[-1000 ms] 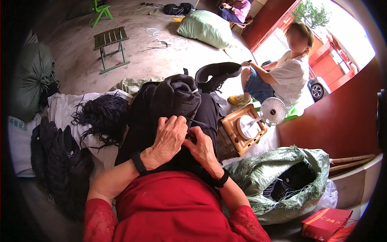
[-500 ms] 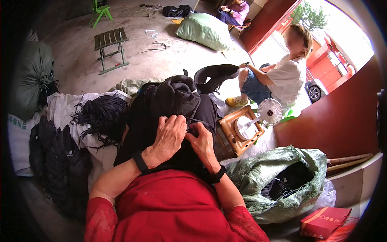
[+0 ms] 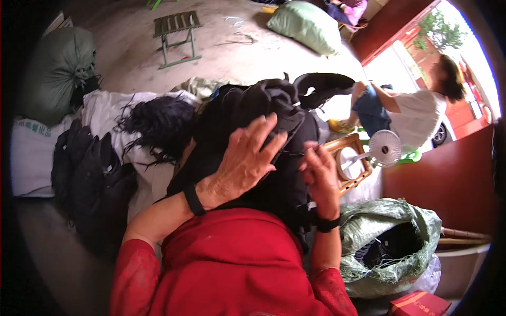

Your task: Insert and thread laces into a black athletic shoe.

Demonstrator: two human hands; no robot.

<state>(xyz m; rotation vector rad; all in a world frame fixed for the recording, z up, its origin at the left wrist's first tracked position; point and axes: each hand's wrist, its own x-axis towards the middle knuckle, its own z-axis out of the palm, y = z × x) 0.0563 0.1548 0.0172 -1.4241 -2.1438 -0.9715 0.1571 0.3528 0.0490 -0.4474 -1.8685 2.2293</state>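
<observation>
1. Near, we are holding our right hand (image 3: 319,179) above the right side of our lap (image 3: 287,190), fingers loosely bent; blur is hiding whether it is pinching anything, so we cannot tell
2. Just left and slightly farther, we are spreading the fingers of our left hand (image 3: 242,162), open and gripping nothing that we are seeing, by the near side of the black shoe upper (image 3: 263,104)
3. The black shoe upper is lying on our lap beyond both hands; we seem to be pausing between grips while handling it, and the next move is probably calling for fingertips closing on it
4. Near right, a red box (image 3: 421,304) is showing pale lettering
5. Farther left, a white sack (image 3: 39,166) is bearing green printed characters
6. Farther right, a small white fan (image 3: 385,149) is carrying a dark hub mark, too small for reading
</observation>
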